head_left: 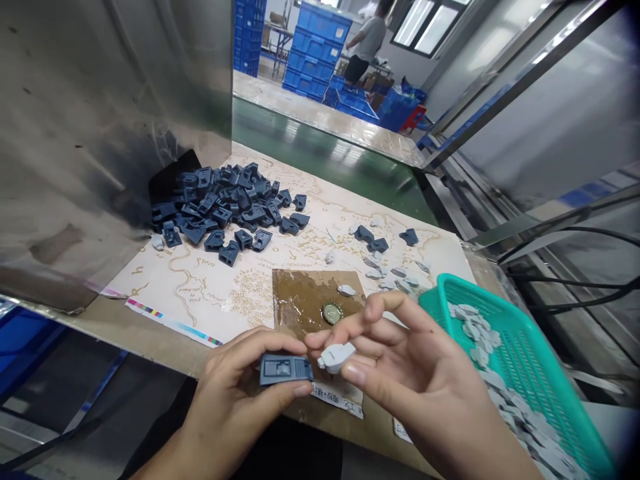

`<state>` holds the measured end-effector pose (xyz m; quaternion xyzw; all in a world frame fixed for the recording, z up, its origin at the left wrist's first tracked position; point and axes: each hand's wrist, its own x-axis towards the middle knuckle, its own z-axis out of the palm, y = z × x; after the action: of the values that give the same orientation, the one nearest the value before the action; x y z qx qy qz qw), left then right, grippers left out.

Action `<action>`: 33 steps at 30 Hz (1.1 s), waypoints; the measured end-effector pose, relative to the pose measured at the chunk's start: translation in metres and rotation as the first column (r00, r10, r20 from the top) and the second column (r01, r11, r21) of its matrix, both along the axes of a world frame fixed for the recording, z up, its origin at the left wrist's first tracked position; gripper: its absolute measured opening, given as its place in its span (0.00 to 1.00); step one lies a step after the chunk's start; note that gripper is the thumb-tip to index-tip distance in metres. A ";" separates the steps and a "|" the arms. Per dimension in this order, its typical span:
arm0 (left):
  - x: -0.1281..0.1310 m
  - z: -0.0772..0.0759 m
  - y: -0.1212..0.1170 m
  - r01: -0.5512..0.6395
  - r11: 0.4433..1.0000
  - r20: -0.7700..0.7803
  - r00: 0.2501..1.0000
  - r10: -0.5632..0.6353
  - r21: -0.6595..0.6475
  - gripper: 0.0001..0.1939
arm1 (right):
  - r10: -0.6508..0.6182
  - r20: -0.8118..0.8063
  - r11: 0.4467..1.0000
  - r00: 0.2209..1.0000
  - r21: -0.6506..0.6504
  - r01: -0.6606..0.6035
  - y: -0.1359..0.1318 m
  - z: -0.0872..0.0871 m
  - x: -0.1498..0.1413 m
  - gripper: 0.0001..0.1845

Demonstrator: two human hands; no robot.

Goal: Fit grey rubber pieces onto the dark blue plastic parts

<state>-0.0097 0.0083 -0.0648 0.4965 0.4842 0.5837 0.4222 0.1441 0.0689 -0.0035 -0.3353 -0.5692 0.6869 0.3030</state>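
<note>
My left hand (235, 387) pinches a dark blue plastic part (285, 369) between thumb and fingers, just above the table's near edge. My right hand (405, 373) holds a small light grey plastic piece (336, 357) between thumb and forefinger, its tip almost touching the blue part. Behind the hands lies a brown pad (305, 300) with a round metal disc (332, 313) and one grey piece (346, 290) on it.
A heap of dark blue parts (227, 207) lies at the back left beside a metal chute (100, 133). Loose grey and blue pieces (385, 267) are scattered mid-table. A teal basket (530, 360) with several grey pieces stands at right. A person (367, 40) stands far back by blue crates.
</note>
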 end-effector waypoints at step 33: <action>-0.004 0.036 -0.002 0.116 0.984 -0.196 0.977 -0.088 0.133 0.08 | -0.080 0.426 0.676 0.901 0.687 -0.265 -0.019 0.031 0.017 0.12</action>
<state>-0.0140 0.0065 -0.0284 0.6031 0.4529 0.5445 0.3669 0.1606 0.0502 0.0270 -0.2962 -0.8633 0.3273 0.2447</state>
